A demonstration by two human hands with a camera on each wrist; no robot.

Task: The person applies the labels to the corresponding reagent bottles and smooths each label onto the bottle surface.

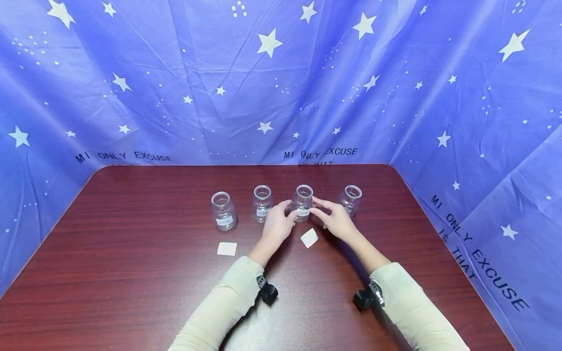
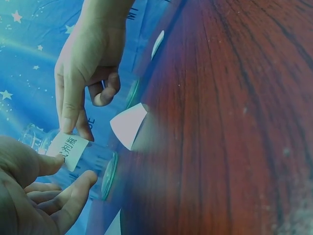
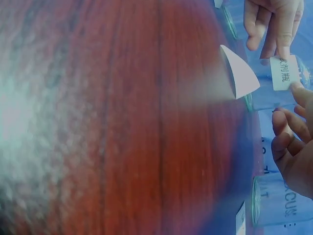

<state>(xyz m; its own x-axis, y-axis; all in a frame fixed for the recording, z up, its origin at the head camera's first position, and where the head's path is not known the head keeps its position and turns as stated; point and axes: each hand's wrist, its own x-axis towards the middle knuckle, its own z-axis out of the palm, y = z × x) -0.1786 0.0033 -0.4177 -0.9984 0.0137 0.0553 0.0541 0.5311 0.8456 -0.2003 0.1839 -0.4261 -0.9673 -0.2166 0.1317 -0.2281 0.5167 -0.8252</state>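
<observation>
Both hands are at the third clear glass jar from the left (image 1: 304, 199), which stands upright on the table. A white label with printed characters (image 2: 76, 152) lies across its front. My left hand (image 1: 277, 224) holds the jar's left side, its thumb pressing the label's edge. From the right, my right hand (image 1: 340, 223) holds the jar between thumb and fingers, its thumb at the label's other edge. The right wrist view shows both thumbs meeting the label (image 3: 283, 73). Parts of the fingers are hidden behind the glass.
Two labelled jars stand to the left, the outer one (image 1: 224, 209) and the nearer one (image 1: 262, 197). Another jar (image 1: 352, 195) is partly hidden behind my right hand. White paper pieces lie in front, one at left (image 1: 226, 249), one near the hands (image 1: 309, 238). A starry blue curtain (image 1: 272, 97) surrounds the table.
</observation>
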